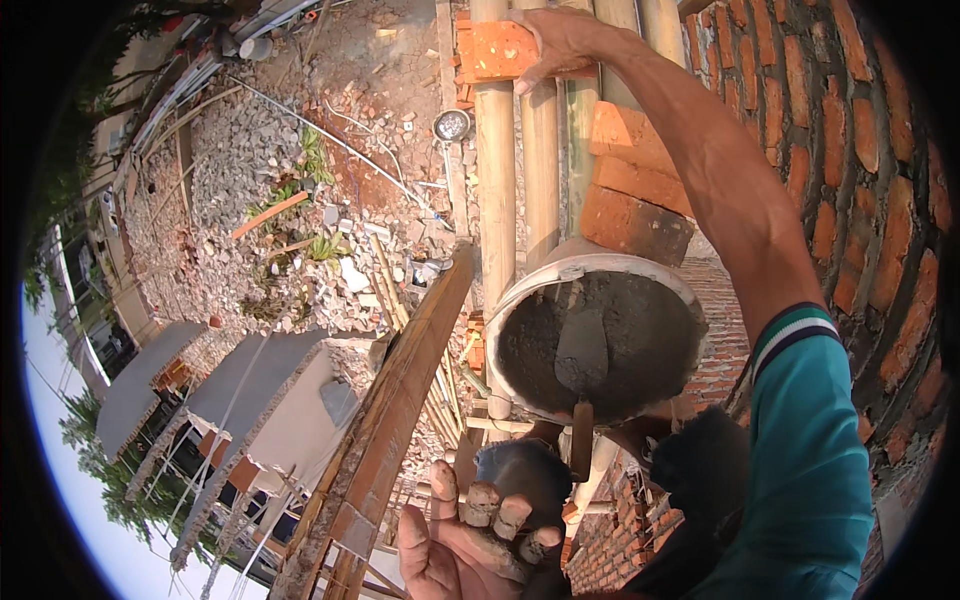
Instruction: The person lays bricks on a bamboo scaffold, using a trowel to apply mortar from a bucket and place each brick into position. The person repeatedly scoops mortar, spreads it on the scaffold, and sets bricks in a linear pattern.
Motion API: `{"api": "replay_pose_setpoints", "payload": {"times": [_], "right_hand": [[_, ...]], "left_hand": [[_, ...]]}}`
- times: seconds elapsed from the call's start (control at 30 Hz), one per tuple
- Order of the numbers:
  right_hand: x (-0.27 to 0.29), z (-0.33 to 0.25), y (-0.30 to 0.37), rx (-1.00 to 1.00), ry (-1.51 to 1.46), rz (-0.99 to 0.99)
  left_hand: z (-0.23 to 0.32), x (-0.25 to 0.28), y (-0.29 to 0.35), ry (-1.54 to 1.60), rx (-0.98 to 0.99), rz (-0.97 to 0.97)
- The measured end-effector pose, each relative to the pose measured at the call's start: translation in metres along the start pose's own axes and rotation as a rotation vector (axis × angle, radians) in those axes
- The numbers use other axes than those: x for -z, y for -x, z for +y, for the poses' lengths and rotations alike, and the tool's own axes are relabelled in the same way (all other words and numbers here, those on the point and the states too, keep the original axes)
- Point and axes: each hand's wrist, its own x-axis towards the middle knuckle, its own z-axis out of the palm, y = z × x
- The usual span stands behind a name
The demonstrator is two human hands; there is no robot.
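At the far end of the bamboo poles, my right hand (562, 42) grips one end of an orange brick (503, 52), thumb at its near side. My left hand (472, 552) is at the lower edge, palm up, fingers apart and loosely bent, mortar on the fingertips, nothing in it. Between my hands stands a round pale bucket (690, 300) with wet grey mortar (530, 345). A trowel (582, 350) rests in the mortar, its wooden handle (581, 440) over the near rim. Several orange bricks (637, 185) are stacked just beyond the bucket.
Bamboo poles (497, 180) run away from me under the bricks. A brick wall (850, 150) rises on the right. Left of me slants a wooden beam (400, 370). Far below lies rubble-strewn ground (220, 160), with a concrete-roofed structure (250, 380) at lower left.
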Motion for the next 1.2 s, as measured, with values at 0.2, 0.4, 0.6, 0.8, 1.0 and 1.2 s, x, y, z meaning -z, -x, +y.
{"api": "replay_pose_setpoints", "payload": {"times": [0.2, 0.4, 0.6, 0.8, 1.0, 1.2], "right_hand": [[-0.055, -0.042, 0.074, 0.098, -0.118, -0.209], [-0.102, -0.103, 0.120, 0.274, 0.176, -0.276], [-0.069, -0.118, 0.105, 0.115, 0.250, -0.513], [-0.075, -0.127, 0.083, -0.152, -0.112, -0.699], [-0.074, -0.148, 0.082, 0.152, 0.269, -0.591], [-0.057, -0.155, 0.113, -0.158, 0.180, -0.245]], "left_hand": [[-0.004, 0.024, 0.009, 0.077, 0.018, -0.220], [-0.007, 0.059, 0.021, 0.071, 0.078, -0.327], [-0.013, 0.068, 0.029, 0.138, 0.090, -0.288], [-0.014, 0.069, 0.030, 0.143, 0.090, -0.262], [-0.003, 0.074, 0.032, 0.186, 0.014, -0.266], [-0.006, 0.083, 0.036, 0.122, 0.001, -0.185]]}}
